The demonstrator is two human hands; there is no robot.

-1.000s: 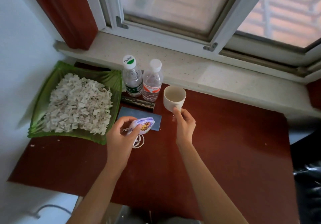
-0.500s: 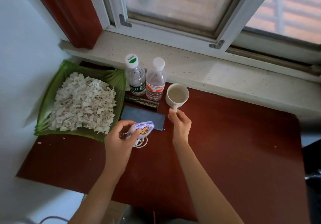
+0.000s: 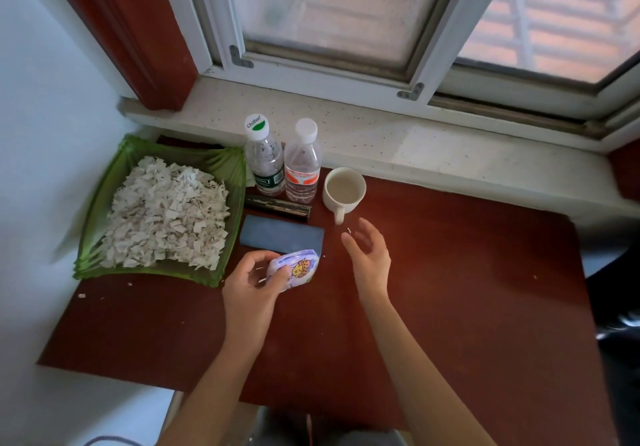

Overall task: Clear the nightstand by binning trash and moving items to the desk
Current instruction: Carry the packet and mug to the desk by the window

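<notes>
The small soft packet (image 3: pixel 294 270) sits just below centre of the frame, in my left hand (image 3: pixel 251 281), over the red-brown surface (image 3: pixel 450 289) and just below the dark flat rectangle (image 3: pixel 282 239). I judge it light and squashy, a printed plastic wrap that will crumple, not break, and may slide a little under a loose pinch; holding it across its short width, as I do now, looks safest. My left fingers (image 3: pixel 277 274) are curled around its near end, thumb on one side, closed enough to carry it. Whether it rests on the surface I cannot tell.

My right hand (image 3: pixel 369 255), right of centre, is half open and empty, fingers loosely spread, just below the handle of the white cup (image 3: pixel 344 189) and not touching it. The cup looks stiff and breakable; the handle is the place to take it.

Further up stand two capped plastic bottles (image 3: pixel 301 168), side by side, and at left a green tray (image 3: pixel 90 217) heaped with white scraps.
</notes>
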